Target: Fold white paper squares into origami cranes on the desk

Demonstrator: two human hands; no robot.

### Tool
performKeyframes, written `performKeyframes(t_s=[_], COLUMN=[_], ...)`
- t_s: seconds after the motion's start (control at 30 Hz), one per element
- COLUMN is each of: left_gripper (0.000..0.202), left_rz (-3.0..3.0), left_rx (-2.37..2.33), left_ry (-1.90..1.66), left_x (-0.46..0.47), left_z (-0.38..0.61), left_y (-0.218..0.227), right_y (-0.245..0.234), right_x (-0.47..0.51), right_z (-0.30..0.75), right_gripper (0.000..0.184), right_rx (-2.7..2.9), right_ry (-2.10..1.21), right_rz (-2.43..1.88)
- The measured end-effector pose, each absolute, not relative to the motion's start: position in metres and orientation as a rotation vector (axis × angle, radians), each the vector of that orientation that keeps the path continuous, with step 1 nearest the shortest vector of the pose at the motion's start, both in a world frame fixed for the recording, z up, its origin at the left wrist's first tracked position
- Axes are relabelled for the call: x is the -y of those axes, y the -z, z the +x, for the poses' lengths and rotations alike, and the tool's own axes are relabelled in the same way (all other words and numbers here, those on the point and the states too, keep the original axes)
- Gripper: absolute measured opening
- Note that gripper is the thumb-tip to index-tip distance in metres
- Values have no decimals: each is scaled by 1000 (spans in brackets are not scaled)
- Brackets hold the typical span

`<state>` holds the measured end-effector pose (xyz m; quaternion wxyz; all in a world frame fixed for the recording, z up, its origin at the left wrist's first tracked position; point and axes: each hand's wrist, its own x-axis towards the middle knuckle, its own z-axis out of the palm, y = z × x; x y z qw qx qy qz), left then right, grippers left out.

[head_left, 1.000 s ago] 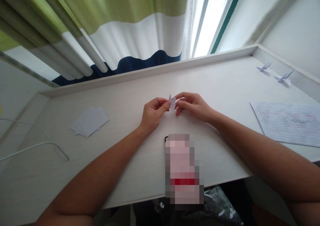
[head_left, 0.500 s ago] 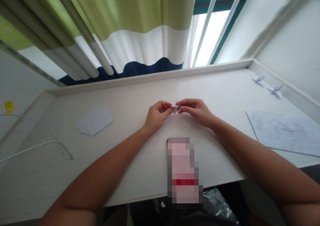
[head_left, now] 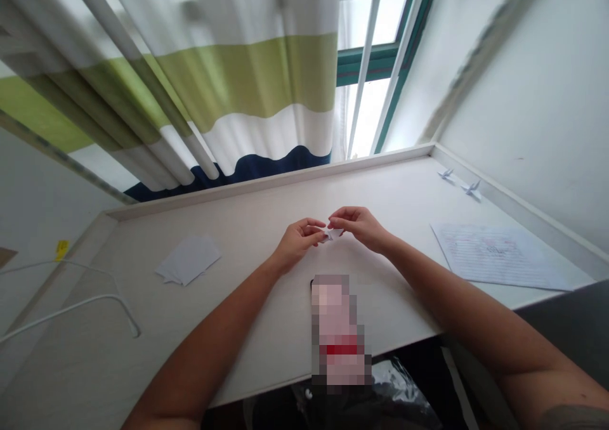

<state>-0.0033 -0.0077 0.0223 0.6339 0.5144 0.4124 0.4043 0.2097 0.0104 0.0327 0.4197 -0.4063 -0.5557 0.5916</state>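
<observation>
Over desk (head_left: 257, 208): left hand (head_left: 295, 245) pinching one folded paper (head_left: 334, 234), grip of right hand (head_left: 365, 228) unclear.

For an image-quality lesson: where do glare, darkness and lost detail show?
Head view: window glares white; head view: space below the table is mostly dark; head view: writing on the lined paper is unreadable; head view: folded paper in the left hand shows little detail.

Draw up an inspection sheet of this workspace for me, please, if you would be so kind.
Surface: white desk with raised rim.
Job's things: small folded white paper, exact shape unclear.
Clutter: white sheets, left; two folded paper shapes, far right; lined written paper, right; pixelated item, near edge.
Hands: left hand pinches folded white paper; right hand beside it, contact unclear.
Cables: looped white cable, left.
Surroundings: striped curtain and barred window behind desk.
</observation>
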Motion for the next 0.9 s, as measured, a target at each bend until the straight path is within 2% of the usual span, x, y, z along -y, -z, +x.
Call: performKeyframes(t_s=[0.13, 0.23, 0.4, 0.47, 0.57, 0.67, 0.8, 0.9], left_gripper=[43, 46, 39, 34, 26, 30, 26, 18], left_rz=[1168, 1185, 1386, 1479, 1629, 1714, 1880, 2024], left_rx=[-939, -899, -847, -813, -806, -796, -855, -848], left_ry=[-856, -852, -755, -685, -571, -497, -430, -352], left_x=[4, -5, -27, -35, -44, -56, -77, -87], left_z=[16, 44, 132, 180, 254, 313, 358, 374], left_y=[-39, -54, -70, -72, -70, -66, -59, -54], right_y=[-53, -65, -80, -83, -82, -76, -62, -44], right_x=[-4, 7, 32, 42, 55, 60, 48, 31], right_z=[228, 256, 332, 371, 431, 486, 534, 548], right_gripper=[31, 42, 35, 38, 38, 31, 19, 21], right_rx=[1396, 1310, 1239, 1195, 1100, 1002, 879, 810], right_ry=[-1525, -1468, -1368, -1307, -1209, -996, -839, -757], right_rz=[-1055, -1093, -1145, -1247, -1392, -1582, -1725, -1802])
